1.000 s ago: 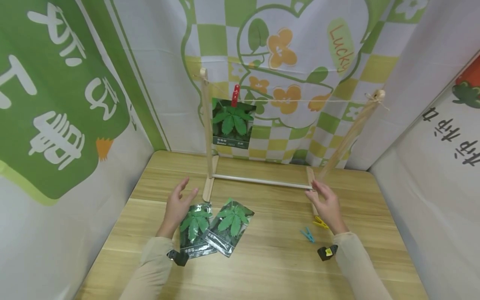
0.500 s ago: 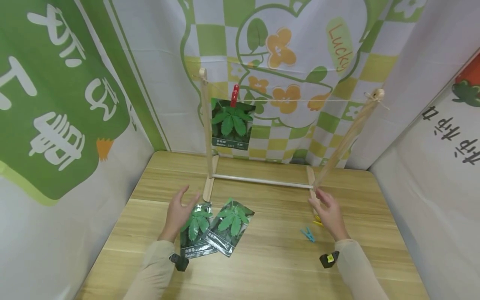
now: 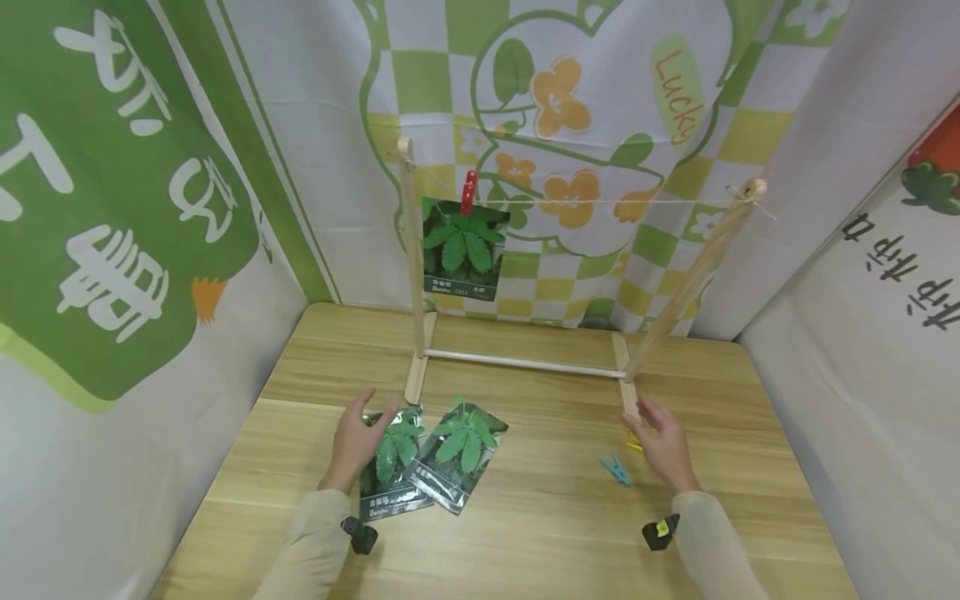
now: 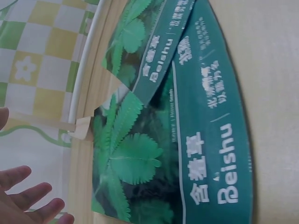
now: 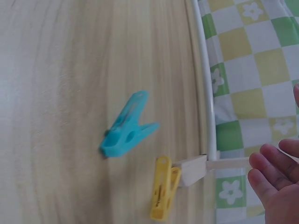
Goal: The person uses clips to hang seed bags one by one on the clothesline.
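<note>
My left hand (image 3: 356, 442) hovers by the left edge of two overlapping green seed packets (image 3: 464, 454) (image 4: 215, 140), fingers relaxed and holding nothing. My right hand (image 3: 663, 443) (image 5: 280, 179), also empty with loosely bent fingers, is over the front of the frame's right foot. Just left of it, a yellow clothespin (image 3: 634, 444) (image 5: 162, 191) is partly hidden, and a blue clothespin (image 3: 616, 469) (image 5: 126, 128) lies on the table. A third packet (image 3: 463, 254) hangs from the string, held by a red clothespin (image 3: 468, 192) near the left post.
The wooden frame (image 3: 414, 250) stands at the back of the table (image 3: 540, 533), with a white rod (image 3: 525, 363) low between its posts and a string (image 3: 600, 201) across the top. Printed curtains hang behind and on both sides.
Both hands have moved slightly toward the table's front edge, the right one away from the base of the right post. The packets and clothespins have stayed in place.
</note>
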Available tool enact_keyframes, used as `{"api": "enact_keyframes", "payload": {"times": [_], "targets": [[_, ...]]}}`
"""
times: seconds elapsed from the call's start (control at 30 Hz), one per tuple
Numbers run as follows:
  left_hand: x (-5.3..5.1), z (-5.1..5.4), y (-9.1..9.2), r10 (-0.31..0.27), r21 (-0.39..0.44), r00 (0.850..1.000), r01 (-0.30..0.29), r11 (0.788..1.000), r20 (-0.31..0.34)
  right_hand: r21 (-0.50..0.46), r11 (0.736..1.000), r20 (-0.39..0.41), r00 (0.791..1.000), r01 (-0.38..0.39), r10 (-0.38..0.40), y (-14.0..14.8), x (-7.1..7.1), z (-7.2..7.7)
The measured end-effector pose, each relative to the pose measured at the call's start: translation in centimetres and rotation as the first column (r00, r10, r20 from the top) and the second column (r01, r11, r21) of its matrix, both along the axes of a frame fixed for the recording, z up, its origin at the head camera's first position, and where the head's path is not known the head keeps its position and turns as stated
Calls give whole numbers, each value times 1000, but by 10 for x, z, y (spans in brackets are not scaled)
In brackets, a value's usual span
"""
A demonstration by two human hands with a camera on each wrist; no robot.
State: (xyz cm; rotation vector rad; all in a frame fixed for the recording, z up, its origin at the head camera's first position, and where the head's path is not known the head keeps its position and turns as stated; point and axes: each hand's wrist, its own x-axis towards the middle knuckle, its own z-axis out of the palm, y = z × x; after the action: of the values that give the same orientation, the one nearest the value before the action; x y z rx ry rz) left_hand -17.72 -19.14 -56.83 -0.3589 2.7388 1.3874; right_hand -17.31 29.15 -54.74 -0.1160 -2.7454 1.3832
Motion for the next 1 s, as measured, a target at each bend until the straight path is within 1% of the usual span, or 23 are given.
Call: {"api": "enact_keyframes", "payload": {"times": [0.13, 0.33, 0.47, 0.63, 0.73, 1.0], "targets": [[2, -4, 1, 6, -16, 1000, -6, 1000, 12, 1, 1000, 29, 1000, 12, -12, 3, 3, -6], [5, -8, 2, 4, -52, 999, -1, 999, 53, 22, 1000, 25, 1000, 10, -11, 5, 4, -14], [7, -11, 2, 3, -76, 997, 3, 997, 74, 48, 999, 42, 999, 15, -17, 7, 5, -19], [8, -14, 1, 14, -84, 997, -7, 996, 77, 58, 998, 87, 996, 9, -14, 9, 8, -23], [9, -16, 0, 12, -96, 997, -5, 995, 76, 61, 998, 100, 995, 4, -10, 9, 9, -24], [10, -20, -3, 24, -167, 994, -6, 986, 103, 87, 996, 70, 998, -3, -3, 12, 9, -31]]}}
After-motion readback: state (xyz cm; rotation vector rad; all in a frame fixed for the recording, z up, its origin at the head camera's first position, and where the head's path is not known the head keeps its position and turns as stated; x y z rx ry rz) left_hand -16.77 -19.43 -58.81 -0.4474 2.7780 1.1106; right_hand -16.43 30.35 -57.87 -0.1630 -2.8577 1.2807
